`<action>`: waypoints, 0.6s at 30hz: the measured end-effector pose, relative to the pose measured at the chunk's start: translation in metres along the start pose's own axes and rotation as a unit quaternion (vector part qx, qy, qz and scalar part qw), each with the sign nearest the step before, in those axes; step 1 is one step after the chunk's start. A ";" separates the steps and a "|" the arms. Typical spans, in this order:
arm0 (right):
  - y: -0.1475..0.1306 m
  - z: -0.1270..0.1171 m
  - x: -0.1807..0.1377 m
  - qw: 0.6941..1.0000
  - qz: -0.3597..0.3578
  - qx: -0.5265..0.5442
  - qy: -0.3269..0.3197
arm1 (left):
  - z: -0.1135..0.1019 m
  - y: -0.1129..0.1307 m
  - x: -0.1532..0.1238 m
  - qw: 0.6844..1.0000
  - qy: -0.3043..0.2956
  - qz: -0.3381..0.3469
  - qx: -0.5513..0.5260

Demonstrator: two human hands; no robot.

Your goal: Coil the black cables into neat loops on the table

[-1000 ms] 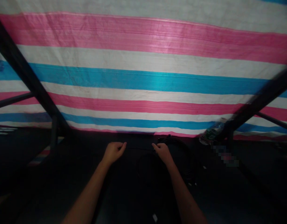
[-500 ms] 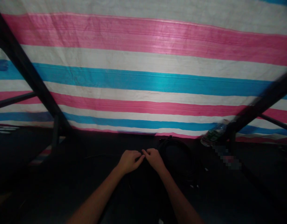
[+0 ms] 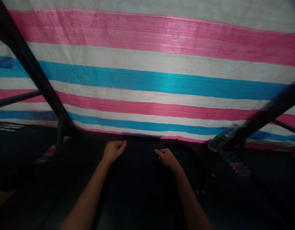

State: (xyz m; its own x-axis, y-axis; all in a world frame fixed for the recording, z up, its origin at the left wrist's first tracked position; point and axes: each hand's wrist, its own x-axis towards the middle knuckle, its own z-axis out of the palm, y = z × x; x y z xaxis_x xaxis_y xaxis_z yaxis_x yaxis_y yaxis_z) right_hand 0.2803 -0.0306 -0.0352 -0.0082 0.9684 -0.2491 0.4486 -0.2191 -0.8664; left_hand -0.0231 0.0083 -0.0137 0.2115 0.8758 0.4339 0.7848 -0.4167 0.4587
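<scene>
My left hand [image 3: 113, 150] is closed, thumb against the fingers, above the dark surface. A hand's width or more to its right, my right hand [image 3: 167, 157] pinches with thumb and forefinger. Between the two runs a thin black cable [image 3: 142, 151], faint against the dark background, and both hands appear to grip it. Just right of my right hand lies a coil of black cable [image 3: 197, 159], partly covered by that hand and forearm. Poor light hides the finer detail of the cable.
A striped tarp [image 3: 147, 84] in pink, white and blue hangs across the far side. Dark slanted bars stand at left [image 3: 39, 76] and right [image 3: 264, 116]. A clear plastic bottle [image 3: 220, 140] leans by the right bar. Small white pieces [image 3: 8, 127] lie far left.
My hands, close together before, have moved apart: the left went left and slightly up, the right slightly right. The cable between them now shows as a stretched line.
</scene>
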 end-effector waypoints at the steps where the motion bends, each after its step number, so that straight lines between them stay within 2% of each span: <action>1: 0.001 -0.002 0.001 1.000 0.006 0.010 0.005 | 0.000 -0.001 0.000 1.000 0.005 -0.003 -0.004; 5: 0.001 0.001 0.002 0.999 0.019 0.033 0.031 | 0.006 0.001 -0.001 0.999 0.022 -0.018 -0.027; 8: -0.003 0.011 0.000 0.998 0.028 0.048 0.025 | 0.014 0.012 -0.003 0.998 0.034 -0.029 -0.040; 15: -0.008 0.036 -0.002 0.998 -0.053 -0.024 0.029 | 0.039 0.064 -0.022 0.991 -0.080 0.104 -0.004; 18: -0.010 0.045 -0.004 0.997 -0.071 -0.039 0.014 | 0.046 0.073 -0.027 0.987 -0.099 0.125 -0.020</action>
State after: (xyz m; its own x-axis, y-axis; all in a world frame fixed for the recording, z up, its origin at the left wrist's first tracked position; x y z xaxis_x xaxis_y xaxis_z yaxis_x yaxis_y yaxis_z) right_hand 0.2353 -0.0379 -0.0450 -0.0520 0.9922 -0.1132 0.5136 -0.0707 -0.8551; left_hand 0.0556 -0.0342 -0.0276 0.5084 0.7735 0.3785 0.6713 -0.6313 0.3884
